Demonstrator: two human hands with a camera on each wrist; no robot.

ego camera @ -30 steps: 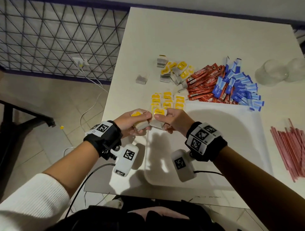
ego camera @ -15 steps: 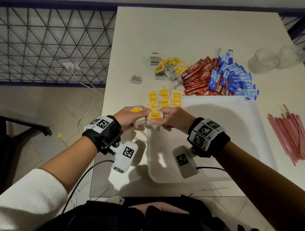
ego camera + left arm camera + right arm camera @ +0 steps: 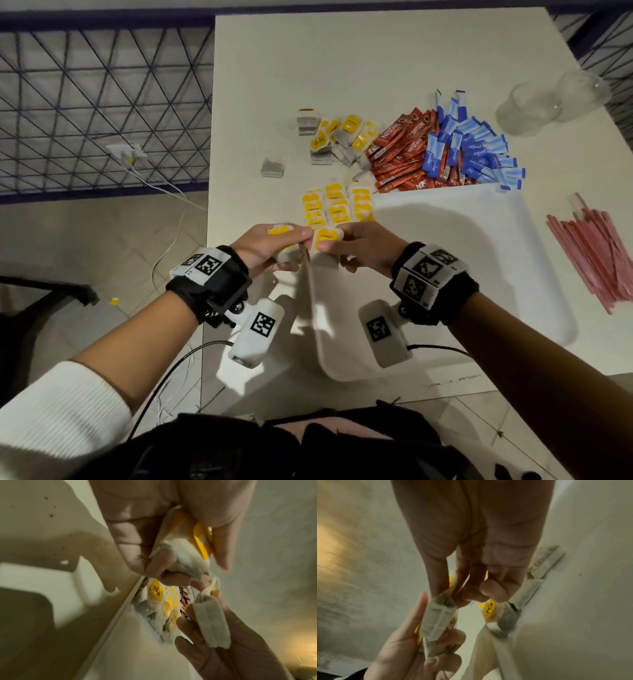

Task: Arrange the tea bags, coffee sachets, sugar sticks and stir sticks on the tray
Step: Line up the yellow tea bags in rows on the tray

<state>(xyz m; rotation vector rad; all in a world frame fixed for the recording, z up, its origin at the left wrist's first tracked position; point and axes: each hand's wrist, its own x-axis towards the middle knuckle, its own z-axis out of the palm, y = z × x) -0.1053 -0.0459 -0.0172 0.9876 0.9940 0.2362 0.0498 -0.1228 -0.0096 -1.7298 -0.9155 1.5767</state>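
My left hand [image 3: 291, 246] and right hand [image 3: 329, 248] meet above the left rim of the white tray [image 3: 462, 260]. The left hand [image 3: 188, 563] grips a tea bag with a yellow tag [image 3: 185, 545]. My right hand [image 3: 471, 595] pinches another yellow-tagged tea bag [image 3: 325, 236], also visible in the left wrist view [image 3: 211, 623]. Rows of tea bags [image 3: 337, 207] lie in the tray's far left corner. Beyond the tray are a loose tea bag pile [image 3: 342, 137], red coffee sachets [image 3: 404, 150] and blue sugar sticks [image 3: 469, 144]. Red stir sticks [image 3: 596, 253] lie to the tray's right.
A single tea bag [image 3: 274, 166] lies alone near the table's left edge. Two clear glasses [image 3: 524, 109] stand at the far right. A dark wire railing [image 3: 102, 102] and tiled floor with a cable [image 3: 164, 246] lie left of the table.
Both hands stay together over the tray's left rim, each still holding a tea bag. The head view has shifted slightly; nothing was put down or picked up.
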